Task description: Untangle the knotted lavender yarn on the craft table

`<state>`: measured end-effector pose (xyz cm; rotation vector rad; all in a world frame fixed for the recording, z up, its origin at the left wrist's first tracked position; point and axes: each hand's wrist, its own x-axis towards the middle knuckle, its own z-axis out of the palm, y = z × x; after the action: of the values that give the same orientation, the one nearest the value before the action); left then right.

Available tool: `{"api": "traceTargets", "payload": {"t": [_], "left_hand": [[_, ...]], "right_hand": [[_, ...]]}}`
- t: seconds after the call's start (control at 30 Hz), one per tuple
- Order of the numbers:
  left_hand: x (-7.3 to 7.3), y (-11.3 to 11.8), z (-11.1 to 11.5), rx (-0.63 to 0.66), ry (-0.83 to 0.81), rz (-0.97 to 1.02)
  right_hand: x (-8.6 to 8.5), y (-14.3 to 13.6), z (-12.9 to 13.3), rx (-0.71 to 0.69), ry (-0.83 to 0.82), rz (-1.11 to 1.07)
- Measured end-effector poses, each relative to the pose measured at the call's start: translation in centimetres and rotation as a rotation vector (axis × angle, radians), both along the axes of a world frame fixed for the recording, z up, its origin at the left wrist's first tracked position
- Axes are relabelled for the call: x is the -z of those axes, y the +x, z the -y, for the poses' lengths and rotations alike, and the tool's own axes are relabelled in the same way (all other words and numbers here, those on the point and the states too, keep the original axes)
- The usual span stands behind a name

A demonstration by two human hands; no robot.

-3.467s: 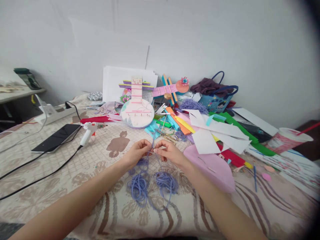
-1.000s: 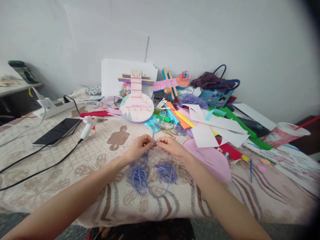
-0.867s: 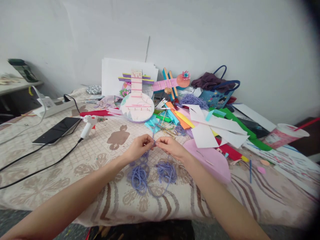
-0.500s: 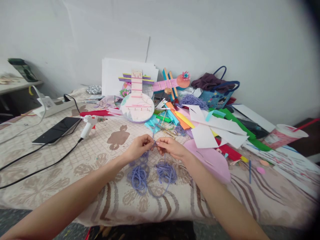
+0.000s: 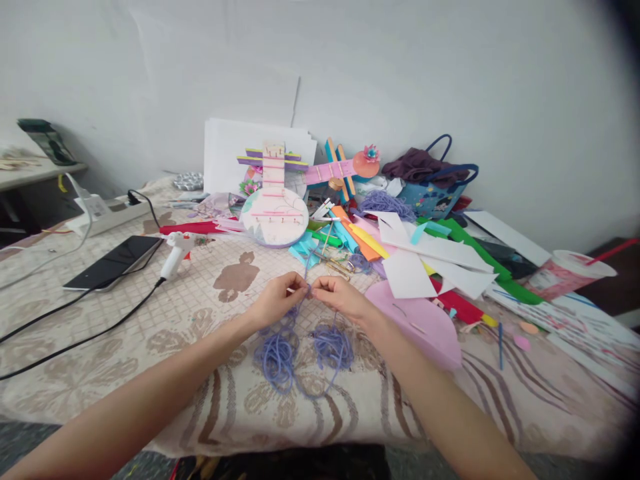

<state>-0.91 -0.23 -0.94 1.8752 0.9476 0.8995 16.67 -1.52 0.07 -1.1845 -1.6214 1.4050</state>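
Observation:
My left hand [image 5: 281, 298] and my right hand [image 5: 341, 295] meet fingertip to fingertip over the middle of the table. Both pinch a strand of purple yarn [image 5: 307, 272] that runs up from the fingers toward the craft pile. The spot where the strand passes between the fingertips is mostly hidden. Below the hands lie two loose clumps of the yarn, a left clump [image 5: 277, 360] and a right clump [image 5: 333, 347], joined by a loop along the front. A lilac paper piece [image 5: 425, 327] lies beside my right wrist.
A white glue gun [image 5: 176, 255] with a black cord and a dark tablet [image 5: 117, 260] lie at left. Behind stand decorated round craft pieces [image 5: 275, 217]. Paper scraps [image 5: 407, 272], a blue bag [image 5: 433, 197] and a cup with a straw [image 5: 570, 272] fill the right side.
My hands stay together on the yarn, and the fingertips shift only slightly. My right hand's lower fingers look more curled in. The yarn clumps lie as before.

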Motion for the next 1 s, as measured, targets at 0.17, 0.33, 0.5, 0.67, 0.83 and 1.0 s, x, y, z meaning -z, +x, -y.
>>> {"api": "traceTargets", "payload": {"t": [0.17, 0.33, 0.5, 0.67, 0.83, 1.0], "left_hand": [[-0.1, 0.0, 0.1, -0.045, 0.092, -0.050], [-0.4, 0.0, 0.1, -0.027, 0.074, -0.065], [-0.1, -0.7, -0.8, -0.008, -0.059, -0.018], [-0.3, -1.1, -1.1, 0.006, -0.177, 0.002], [-1.2, -0.4, 0.6, 0.033, 0.161, -0.141], [-1.2, 0.0, 1.6, 0.138, 0.576, -0.455]], "right_hand": [[0.1, -0.4, 0.1, 0.042, 0.079, 0.025], [0.8, -0.6, 0.0, 0.078, 0.219, 0.073], [1.0, -0.9, 0.1, 0.172, 0.381, 0.229], [1.1, -1.2, 0.3, 0.295, 0.436, 0.247], [1.9, -1.8, 0.3, 0.365, 0.223, -0.038], [1.6, -2.2, 0.5, 0.275, -0.293, -0.479]]}}
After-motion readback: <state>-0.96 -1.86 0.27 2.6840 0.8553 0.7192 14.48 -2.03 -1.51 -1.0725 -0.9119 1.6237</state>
